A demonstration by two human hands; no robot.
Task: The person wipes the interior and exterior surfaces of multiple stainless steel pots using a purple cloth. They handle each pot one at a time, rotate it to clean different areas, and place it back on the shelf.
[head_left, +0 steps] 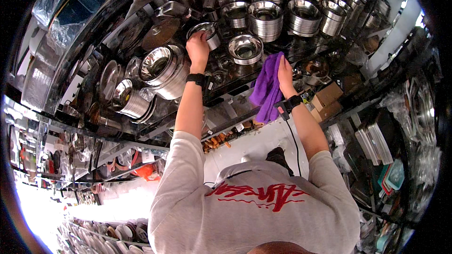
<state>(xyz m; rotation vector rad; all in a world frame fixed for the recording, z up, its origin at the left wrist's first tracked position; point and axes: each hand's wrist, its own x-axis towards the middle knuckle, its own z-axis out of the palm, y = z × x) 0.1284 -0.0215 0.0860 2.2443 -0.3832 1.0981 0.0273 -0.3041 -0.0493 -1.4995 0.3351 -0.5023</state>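
Observation:
My left hand [197, 47] reaches onto a glossy black shelf [226, 84] and grips the rim of a small steel bowl [208, 32], which is tilted toward me. My right hand [285, 72] holds a purple cloth [267, 91] pressed against the shelf surface, just right of a single shiny steel bowl [245, 48]. The cloth hangs down over the shelf's front edge. Both wrists wear black bands, and a thin black cable runs down from the right one.
Stacks of steel bowls [266, 18] fill the back of the shelf, with larger nested bowls [162, 68] to the left. Cardboard boxes [327, 95] sit to the right. Flat trays [372, 143] and teal containers [393, 174] crowd the right-hand racks. Steel plates [109, 79] line the left.

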